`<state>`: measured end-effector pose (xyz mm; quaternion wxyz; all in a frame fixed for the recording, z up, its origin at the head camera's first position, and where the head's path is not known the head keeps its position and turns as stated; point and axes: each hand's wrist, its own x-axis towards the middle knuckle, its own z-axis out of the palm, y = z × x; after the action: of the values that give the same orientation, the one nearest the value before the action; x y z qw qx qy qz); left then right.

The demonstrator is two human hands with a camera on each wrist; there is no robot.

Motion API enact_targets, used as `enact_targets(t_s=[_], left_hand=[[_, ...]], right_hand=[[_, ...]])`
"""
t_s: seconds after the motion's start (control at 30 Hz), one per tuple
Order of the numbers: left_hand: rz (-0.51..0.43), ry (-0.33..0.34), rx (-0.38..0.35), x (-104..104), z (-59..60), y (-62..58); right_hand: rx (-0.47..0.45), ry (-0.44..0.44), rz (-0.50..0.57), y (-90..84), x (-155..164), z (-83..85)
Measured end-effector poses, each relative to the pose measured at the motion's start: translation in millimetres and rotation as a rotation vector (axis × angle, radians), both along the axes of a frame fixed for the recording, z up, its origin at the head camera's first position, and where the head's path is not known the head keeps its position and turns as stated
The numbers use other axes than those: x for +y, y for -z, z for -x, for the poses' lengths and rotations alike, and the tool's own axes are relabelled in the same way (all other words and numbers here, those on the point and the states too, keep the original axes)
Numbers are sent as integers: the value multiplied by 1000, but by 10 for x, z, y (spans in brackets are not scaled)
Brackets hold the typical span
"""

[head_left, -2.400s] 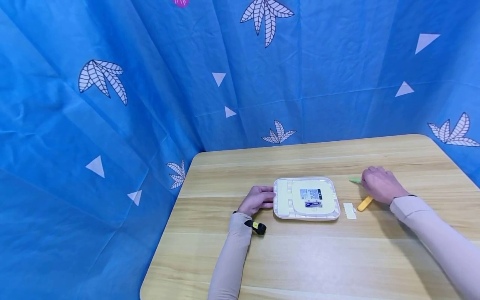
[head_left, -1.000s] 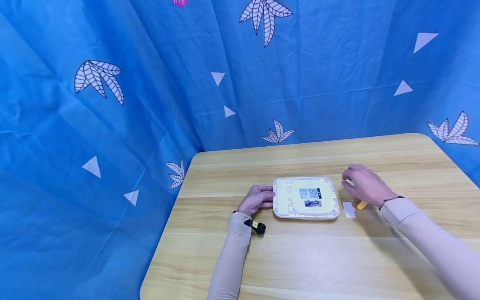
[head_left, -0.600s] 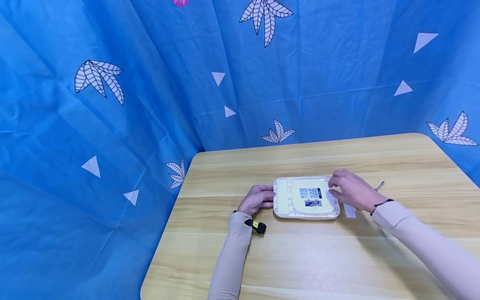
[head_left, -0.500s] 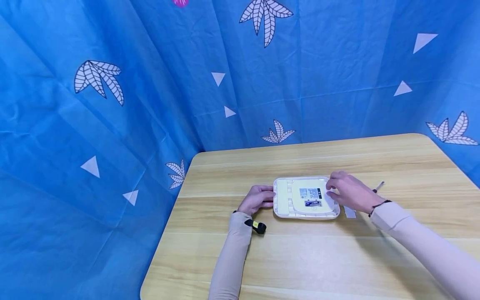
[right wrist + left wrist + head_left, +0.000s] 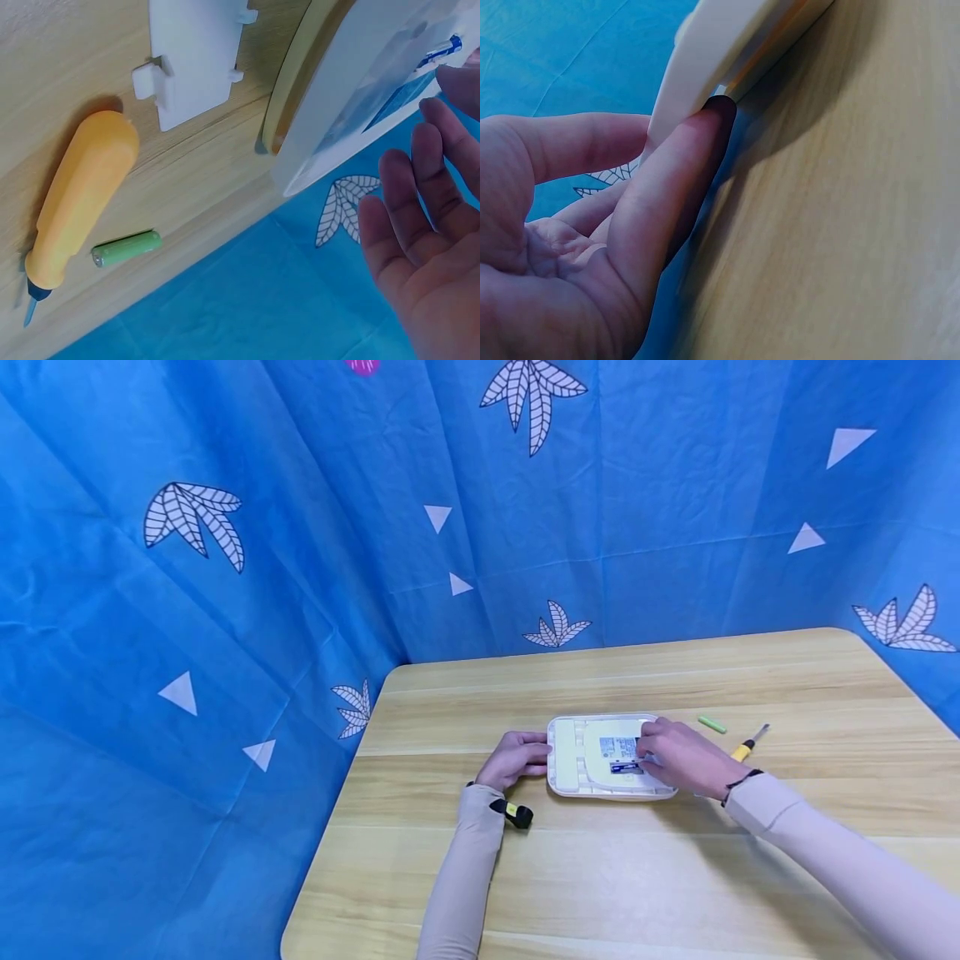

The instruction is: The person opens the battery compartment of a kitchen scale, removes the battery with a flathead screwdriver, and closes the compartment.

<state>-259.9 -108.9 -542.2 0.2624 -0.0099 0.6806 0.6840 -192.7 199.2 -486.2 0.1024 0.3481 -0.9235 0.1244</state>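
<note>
A white rectangular device point(image 5: 570, 760) lies back side up on the table, with a label and an uncovered battery compartment holding a blue battery point(image 5: 441, 51). My left hand point(image 5: 512, 760) grips the device's left edge; in the left wrist view its thumb and finger pinch the white rim point(image 5: 682, 82). Over the right part of the device is my right hand point(image 5: 690, 756), fingertips right at the compartment. In the right wrist view its fingers point(image 5: 435, 180) are spread and loosely bent beside the blue battery.
On the table right of the device lie a green battery point(image 5: 712, 725) and a yellow-handled screwdriver point(image 5: 742, 750). A white battery cover point(image 5: 196, 64) lies near the device, mostly hidden by the right hand in the head view. A blue patterned curtain point(image 5: 637, 527) hangs behind the table.
My right hand has moved left from the green battery to the device's battery compartment, uncovering the green battery and the screwdriver's shaft. The left hand and the device have stayed put.
</note>
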Motion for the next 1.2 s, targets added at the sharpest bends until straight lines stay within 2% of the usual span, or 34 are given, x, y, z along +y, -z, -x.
enact_targets(t_s=[0.3, 0.47, 0.7, 0.97, 1.2], left_hand=[[1, -3, 1, 6, -2, 1], [-1, -1, -4, 9, 9, 15], [-6, -6, 0, 10, 9, 26], [-5, -3, 3, 5, 17, 26], [-8, 2, -1, 9, 17, 19]], right_hand=[[48, -44, -28, 62, -59, 14], [39, -30, -46, 68, -75, 14], [23, -54, -55, 36, -100, 46], [-6, -52, -139, 6, -182, 85], [79, -53, -272, 7, -235, 63]])
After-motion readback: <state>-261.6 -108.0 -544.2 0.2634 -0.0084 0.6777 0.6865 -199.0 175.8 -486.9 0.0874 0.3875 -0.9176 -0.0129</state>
